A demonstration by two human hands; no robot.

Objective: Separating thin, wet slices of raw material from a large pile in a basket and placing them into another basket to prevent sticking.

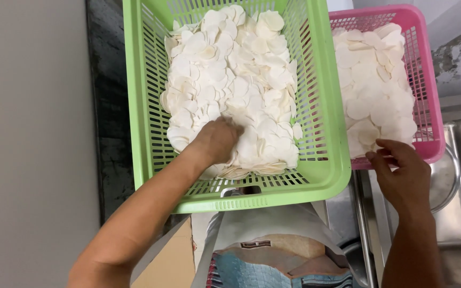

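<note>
A green slotted plastic basket (324, 160) holds a heap of thin white round slices (230, 74). My left hand (214, 141) is pushed into the near part of that heap, its fingers buried among the slices. Beside it on the right stands a pink slotted basket (428, 80) with more white slices (374, 90). My right hand (401, 170) rests at the pink basket's near edge, its fingers curled on the rim; nothing shows between them.
An open white sack (273, 224) sits just below the green basket. A steel sink and counter (454, 224) lie at the right, with a round metal bowl (446, 178) under the pink basket. A dark surface edge (108, 106) runs along the left.
</note>
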